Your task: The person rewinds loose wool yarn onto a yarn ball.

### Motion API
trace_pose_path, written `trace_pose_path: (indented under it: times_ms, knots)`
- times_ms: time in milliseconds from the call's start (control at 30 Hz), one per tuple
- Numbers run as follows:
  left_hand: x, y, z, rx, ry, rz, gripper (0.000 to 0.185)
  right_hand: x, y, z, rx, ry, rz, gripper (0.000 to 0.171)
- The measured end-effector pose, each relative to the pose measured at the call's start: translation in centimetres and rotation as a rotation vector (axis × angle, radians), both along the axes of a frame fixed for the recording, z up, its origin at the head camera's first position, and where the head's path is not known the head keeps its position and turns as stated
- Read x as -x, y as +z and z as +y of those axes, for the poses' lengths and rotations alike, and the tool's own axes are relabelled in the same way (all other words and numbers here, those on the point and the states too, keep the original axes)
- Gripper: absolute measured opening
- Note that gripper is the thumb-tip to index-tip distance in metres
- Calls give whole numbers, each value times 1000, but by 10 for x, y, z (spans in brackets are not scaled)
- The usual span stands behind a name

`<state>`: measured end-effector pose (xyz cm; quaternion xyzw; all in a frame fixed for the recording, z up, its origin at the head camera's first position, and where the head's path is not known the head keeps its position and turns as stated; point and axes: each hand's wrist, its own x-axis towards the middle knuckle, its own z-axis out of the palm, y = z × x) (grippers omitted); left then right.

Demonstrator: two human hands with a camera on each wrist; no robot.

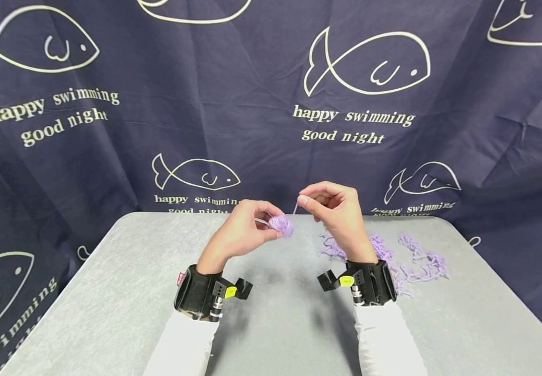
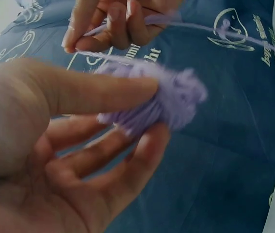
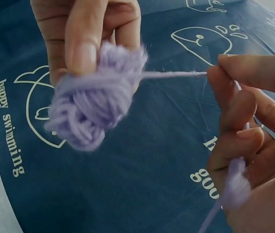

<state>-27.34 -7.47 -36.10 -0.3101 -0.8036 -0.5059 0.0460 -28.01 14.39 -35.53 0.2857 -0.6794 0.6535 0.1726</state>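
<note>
A dark blue cloth (image 1: 261, 125), printed with white fish outlines and lettering, hangs behind everything. In front of it stretches a pale grey bench (image 1: 149, 271). Two white sleeves (image 1: 179, 347) reach over it, a black wrist band (image 1: 197, 292) beyond each. A loose, kinked spread of lilac yarn (image 1: 423, 256) lies on the right side of the bench, partly hidden by the right forearm.

Both hands are raised near the far edge. The left hand (image 1: 247, 230) pinches a small wound yarn ball (image 3: 91, 109), thumb on one side and fingers on the other. The right hand (image 1: 339, 211) grips a single strand (image 3: 173, 74) between thumb and forefinger, its other fingers curled in. That strand runs taut from ball to fingertips; past the right hand it trails on towards the loose spread, with a little clump (image 3: 236, 187) in it beside the palm.

The ball should be very light, soft and squashable, fuzzy enough not to slip. A gentle hold across its middle seems best, since squeezing would flatten the coils. The strand looks limp unless tensioned, so a fingertip pinch close to the ball suits it; a sharp tug might tighten snarls.
</note>
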Motion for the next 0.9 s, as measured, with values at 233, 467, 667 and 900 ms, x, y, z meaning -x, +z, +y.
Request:
trace_pose_path:
  times_ms: [233, 467, 667, 900]
  knots:
    - [-3, 2, -1, -103, -306, -82, 27, 8, -4, 1, 85, -16, -32, 12]
    - [-6, 4, -2, -338, -447, -124, 31, 12, -8, -1, -14, -32, -86, 13]
    - [-5, 5, 0, -515, -396, -129, 30, 13, -10, -4, -151, 19, -123, 9]
    - [-3, 8, 3, -678, -153, -44, 32, 11, -11, -4, -280, 78, -109, 4]
